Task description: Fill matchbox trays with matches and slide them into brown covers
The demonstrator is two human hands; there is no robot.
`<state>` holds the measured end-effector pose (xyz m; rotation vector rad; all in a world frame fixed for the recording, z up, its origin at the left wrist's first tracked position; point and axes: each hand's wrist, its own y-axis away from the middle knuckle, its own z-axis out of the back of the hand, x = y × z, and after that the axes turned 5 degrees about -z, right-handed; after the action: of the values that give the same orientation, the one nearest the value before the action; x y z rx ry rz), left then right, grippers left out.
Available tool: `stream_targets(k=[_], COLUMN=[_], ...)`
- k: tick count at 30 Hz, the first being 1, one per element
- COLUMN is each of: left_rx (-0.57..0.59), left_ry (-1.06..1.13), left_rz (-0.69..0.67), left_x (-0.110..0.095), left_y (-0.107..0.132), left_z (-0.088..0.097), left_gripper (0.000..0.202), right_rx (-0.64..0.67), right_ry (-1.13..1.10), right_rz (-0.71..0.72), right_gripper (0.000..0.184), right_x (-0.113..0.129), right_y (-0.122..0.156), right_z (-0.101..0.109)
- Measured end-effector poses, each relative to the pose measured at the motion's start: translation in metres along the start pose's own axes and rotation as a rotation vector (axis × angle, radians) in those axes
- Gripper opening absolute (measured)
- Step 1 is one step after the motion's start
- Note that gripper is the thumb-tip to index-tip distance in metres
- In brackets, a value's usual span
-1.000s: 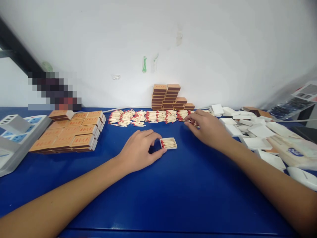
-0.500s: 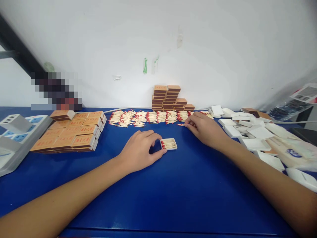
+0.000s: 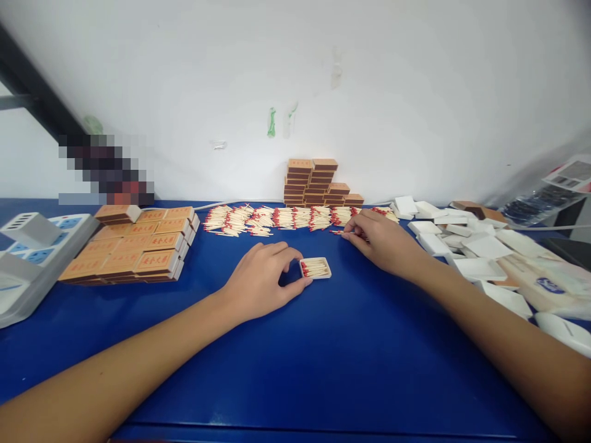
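Note:
A small white matchbox tray (image 3: 324,275) lies on the blue table with red-headed matches (image 3: 316,266) in it. Thumb and forefinger of my left hand (image 3: 265,280) grip the tray's left end. Behind it, loose matches (image 3: 231,218) form a long row of heaps along the wall. My right hand (image 3: 381,240) is at the right part of this row, fingertips pinched on matches at the front edge; how many they hold is hidden. One or two matches (image 3: 336,232) stick out to the left of those fingertips.
Closed matchboxes (image 3: 124,243) are stacked at the left beside a white power strip (image 3: 55,252). More matchboxes (image 3: 318,181) stand piled against the wall. White empty trays (image 3: 480,243), a tissue pack (image 3: 549,283) and a white mouse-like object (image 3: 563,332) lie at the right.
Almost nothing differs. My right fingertips have shifted very slightly at the matches; my left hand and the tray keep their place.

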<state>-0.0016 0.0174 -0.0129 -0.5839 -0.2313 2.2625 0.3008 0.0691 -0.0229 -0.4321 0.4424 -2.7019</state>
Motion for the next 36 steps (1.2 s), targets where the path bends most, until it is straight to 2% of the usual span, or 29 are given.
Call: stream_targets(k=[7, 13, 21, 28, 36], left_rx=[-0.001, 0.002, 0.007, 0.004, 0.005], left_ry=[0.000, 0.007, -0.011, -0.017, -0.016], left_rz=[-0.003, -0.004, -0.004, -0.009, -0.009], left_x=[-0.001, 0.000, 0.000, 0.000, 0.000], left_y=[-0.001, -0.001, 0.000, -0.001, 0.000], left_z=[0.002, 0.002, 0.001, 0.000, 0.000], left_gripper=[0.025, 0.025, 0.025, 0.025, 0.025], right_rx=[0.036, 0.010, 0.036, 0.059, 0.075], right_ry=[0.006, 0.061, 0.041, -0.067, -0.119], right_rz=[0.017, -0.007, 0.035, 0.077, 0.092], right_gripper=[0.018, 0.016, 0.019, 0.017, 0.027], right_x=[0.001, 0.000, -0.002, 0.003, 0.013], right_y=[0.000, 0.000, -0.001, 0.001, 0.002], right_z=[0.002, 0.008, -0.001, 0.000, 0.005])
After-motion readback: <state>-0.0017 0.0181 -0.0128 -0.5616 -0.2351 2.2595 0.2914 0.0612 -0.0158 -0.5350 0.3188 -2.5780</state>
